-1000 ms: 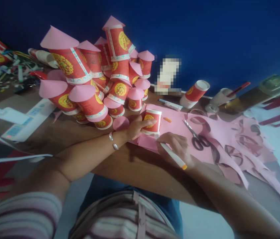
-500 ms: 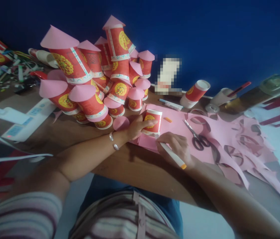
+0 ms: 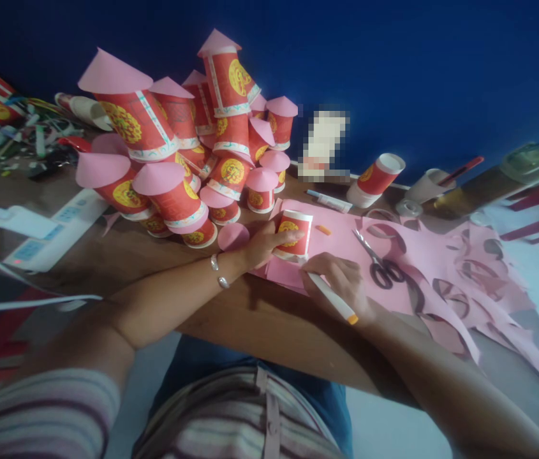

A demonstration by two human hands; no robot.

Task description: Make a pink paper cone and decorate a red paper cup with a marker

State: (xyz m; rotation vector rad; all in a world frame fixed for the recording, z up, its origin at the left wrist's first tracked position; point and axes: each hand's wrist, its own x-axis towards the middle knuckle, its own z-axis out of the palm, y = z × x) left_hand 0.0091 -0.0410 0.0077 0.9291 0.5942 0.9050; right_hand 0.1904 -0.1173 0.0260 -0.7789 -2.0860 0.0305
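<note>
A brown bench [image 3: 259, 319] is bearing heaped, cone-roofed paper cups [image 3: 168, 194] and, at right, pink paper [image 3: 340, 229]. Scissors [image 3: 375, 257] are lying on the paper. Over it, the fingers of the left hand [image 3: 262, 247] are gripping a red paper cup [image 3: 294, 223]; those of the right hand [image 3: 343, 277] are gripping a white marker [image 3: 331, 298].

You are at a craft worktable [image 3: 231, 312], though whether in a home or a small workshop is unclear: scissors [image 3: 374, 260] and pink paper offcuts [image 3: 494, 309] spread to your right, red paper cups [image 3: 233, 137] with pink cone roofs pile up to your left, a power strip [image 3: 53, 239] (its indicator glowing red) beside them, all before a blue wall [image 3: 417, 64]
</note>
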